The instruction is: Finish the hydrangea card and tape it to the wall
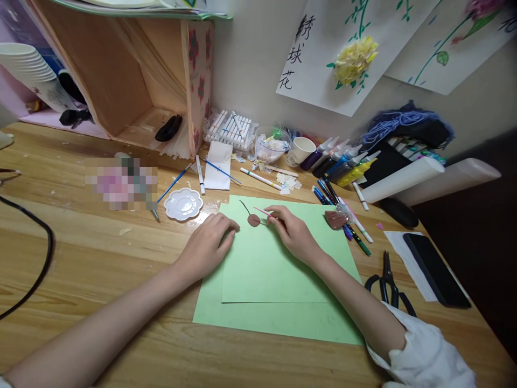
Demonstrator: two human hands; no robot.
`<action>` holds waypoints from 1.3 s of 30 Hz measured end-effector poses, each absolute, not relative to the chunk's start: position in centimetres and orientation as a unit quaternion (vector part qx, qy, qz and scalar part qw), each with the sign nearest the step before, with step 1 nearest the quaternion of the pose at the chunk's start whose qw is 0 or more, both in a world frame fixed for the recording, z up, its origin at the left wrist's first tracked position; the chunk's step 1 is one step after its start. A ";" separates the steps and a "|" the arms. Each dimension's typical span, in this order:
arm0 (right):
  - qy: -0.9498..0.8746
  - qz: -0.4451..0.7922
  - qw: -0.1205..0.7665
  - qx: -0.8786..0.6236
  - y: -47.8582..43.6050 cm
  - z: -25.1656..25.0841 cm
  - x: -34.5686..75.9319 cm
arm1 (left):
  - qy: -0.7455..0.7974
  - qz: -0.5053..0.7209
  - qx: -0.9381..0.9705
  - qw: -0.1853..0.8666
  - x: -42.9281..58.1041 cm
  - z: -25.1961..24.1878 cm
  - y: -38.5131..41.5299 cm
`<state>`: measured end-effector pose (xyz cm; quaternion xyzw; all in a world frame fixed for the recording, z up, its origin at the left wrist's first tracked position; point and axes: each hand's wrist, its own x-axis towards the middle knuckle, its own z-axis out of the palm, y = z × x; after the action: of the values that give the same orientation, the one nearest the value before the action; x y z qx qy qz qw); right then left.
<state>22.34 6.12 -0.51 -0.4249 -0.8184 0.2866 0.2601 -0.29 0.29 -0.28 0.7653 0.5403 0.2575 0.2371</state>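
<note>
Between the fingertips of my right hand (290,229) is a thin pink stick-like tool (262,210), its tip over the green paper (278,269). Just below that tip lies a small flat brown disc (253,220), looking like clay. A thin dark curved strip (244,207) runs up and left from the disc. My left hand (210,242) rests at the paper's left edge, fingers loosely bent, thumb apart, holding nothing visible. The paper lies on a second, larger green sheet (283,326). A brown lump in clear plastic (336,219) sits right of my right hand.
A white flower-shaped palette (183,204) and brushes (173,183) lie at left. Markers (359,237), black-handled scissors (385,280) and a black phone (436,269) lie right. Behind stand a paper cup (301,151), paint bottles (341,161) and a pink box shelf (197,81).
</note>
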 end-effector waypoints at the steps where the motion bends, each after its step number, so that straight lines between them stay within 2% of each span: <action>1: -0.803 0.287 0.277 -0.443 6.0 -0.5 22.3 | 0.540 0.257 0.766 0.235 -0.3 -0.3 0.3; 14: -0.712 0.337 0.333 -0.518 5.9 -1.3 22.0 | 0.536 0.261 0.769 0.232 -0.4 -0.6 0.3; 21: -0.753 0.272 0.333 -0.498 6.5 -1.6 21.9 | 0.539 0.251 0.772 0.227 -0.3 -0.5 0.3; 27: -0.723 0.306 0.366 -0.500 6.6 -1.7 21.8 | 0.539 0.251 0.771 0.228 -0.2 -0.5 0.4; 39: -0.783 0.277 0.330 -0.449 6.4 -1.3 21.8 | 0.545 0.232 0.774 0.225 -0.1 -0.6 0.6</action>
<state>21.82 6.42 -1.32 -0.4490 -0.7831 0.2767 0.3296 -0.06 0.55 -0.58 0.7738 0.5447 0.2319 0.2252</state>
